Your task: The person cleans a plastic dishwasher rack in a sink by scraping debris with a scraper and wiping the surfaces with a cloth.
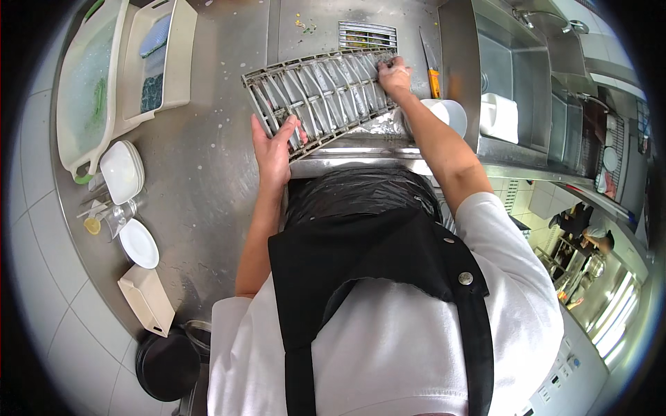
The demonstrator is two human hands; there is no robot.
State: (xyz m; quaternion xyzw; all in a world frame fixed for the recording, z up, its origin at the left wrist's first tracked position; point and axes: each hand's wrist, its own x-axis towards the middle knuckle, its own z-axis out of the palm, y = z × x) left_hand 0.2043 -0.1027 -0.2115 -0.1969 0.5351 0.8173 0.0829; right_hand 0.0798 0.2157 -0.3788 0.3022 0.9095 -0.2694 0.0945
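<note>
A slatted metal frame, like a range-hood grease filter [325,99], lies slanted across the stainless-steel counter before me. Grime darkens its rim and crossbars. My left hand [276,148] grips its lower left corner, with the thumb on top and fingertips showing between the slats. At the filter's far right end, my right hand [394,77] presses down with bent, foamy fingers. Something small and dark shows under those fingertips, but I cannot tell what it is. Just beyond lies a drain grate [368,35] with food scraps in it.
An orange-handled knife [434,80] lies right of the filter, near white bowls [448,115]. Sinks [512,78] stand farther right. Along the left are a soapy tub [86,88], a bin with sponges [179,62], stacked white dishes [124,171] and black round pans [169,366]. Another person [598,234] stands far right.
</note>
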